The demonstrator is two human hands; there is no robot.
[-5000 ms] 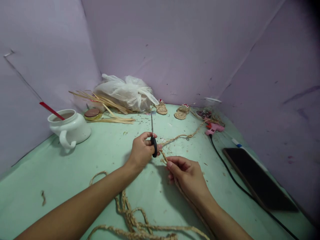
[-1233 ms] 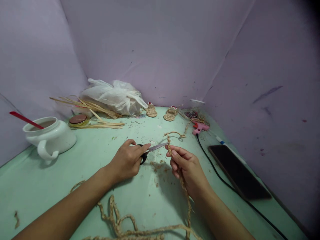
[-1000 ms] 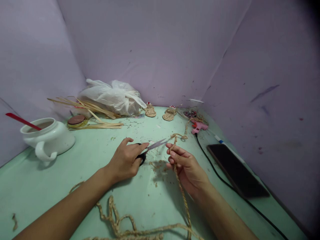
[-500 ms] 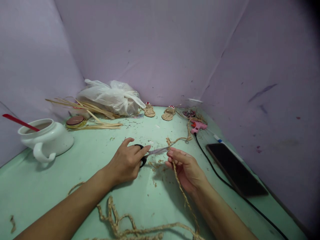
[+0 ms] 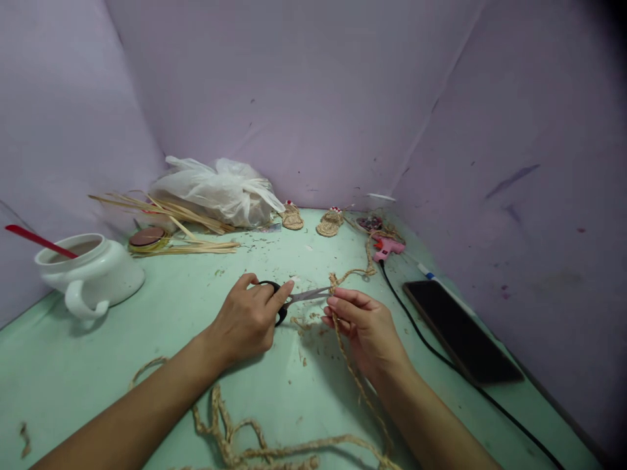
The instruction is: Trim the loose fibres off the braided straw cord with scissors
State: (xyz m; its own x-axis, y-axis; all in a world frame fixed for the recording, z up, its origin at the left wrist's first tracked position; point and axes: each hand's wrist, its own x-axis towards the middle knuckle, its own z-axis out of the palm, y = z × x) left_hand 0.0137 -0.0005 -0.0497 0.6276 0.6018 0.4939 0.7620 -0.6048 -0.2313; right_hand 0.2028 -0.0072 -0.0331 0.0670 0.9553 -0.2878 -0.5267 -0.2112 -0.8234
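Observation:
My left hand [image 5: 252, 320] is closed around the black handles of a pair of scissors [image 5: 306, 296], whose blades point right. The blade tips reach the braided rope [image 5: 349, 360] just above my right fingertips. Pinched between the thumb and fingers of my right hand [image 5: 365, 323], the tan rope runs down toward the near edge and joins loose coils there. Its upper end stretches off to the back right. My left fingers partly hide the scissor handles.
A white pot [image 5: 95, 271] with a red stick stands left. Behind lie dry straw strips [image 5: 196, 219], a plastic bag [image 5: 220, 189] and two small woven sandals [image 5: 330, 223]. A pink glue gun [image 5: 388, 248], its black cord and a phone [image 5: 460, 333] are on the right.
The rope piece by the blade tips has shifted slightly right, and my right fingers have moved a little on it. My left hand stays nearly in place with the scissors.

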